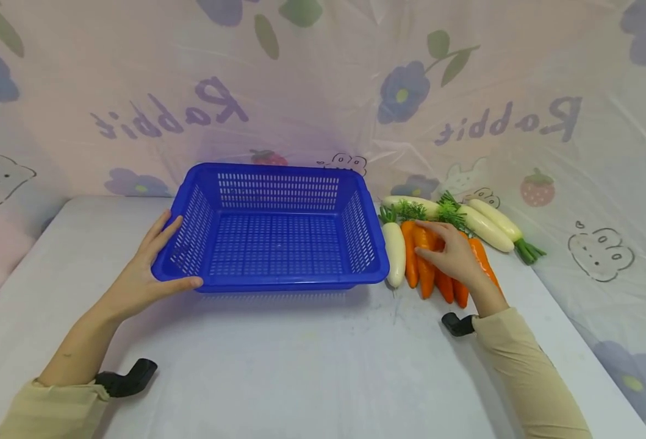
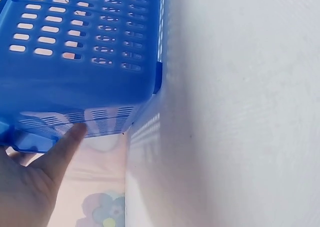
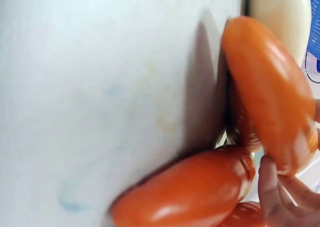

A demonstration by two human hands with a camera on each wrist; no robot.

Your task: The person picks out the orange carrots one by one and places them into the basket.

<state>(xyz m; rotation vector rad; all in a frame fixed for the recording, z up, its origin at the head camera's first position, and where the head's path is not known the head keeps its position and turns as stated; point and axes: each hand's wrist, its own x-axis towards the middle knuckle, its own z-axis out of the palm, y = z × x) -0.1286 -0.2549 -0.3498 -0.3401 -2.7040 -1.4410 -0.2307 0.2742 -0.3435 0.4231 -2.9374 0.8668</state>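
A blue plastic basket [image 1: 279,280] with slotted walls stands in the middle of the table, nothing inside it. My left hand [image 1: 149,268] lies against its left front corner, fingers spread and fairly straight along the left rim, the thumb on the front rim. In the left wrist view the thumb [image 2: 70,142] touches the basket's outer wall. On the right, my right hand [image 1: 454,253] pinches an orange carrot [image 3: 267,82] between thumb and fingers near its top end. Other carrots [image 3: 185,192] lie close beside and below that one.
A white radish [image 1: 395,253] lies between basket and carrots. More white radishes [image 1: 484,227] with green tops lie behind the carrots, near the back cloth [image 1: 323,79]. The white table [image 1: 301,366] reaches toward the front; black wrist mounts [image 1: 127,379] sit on both wrists.
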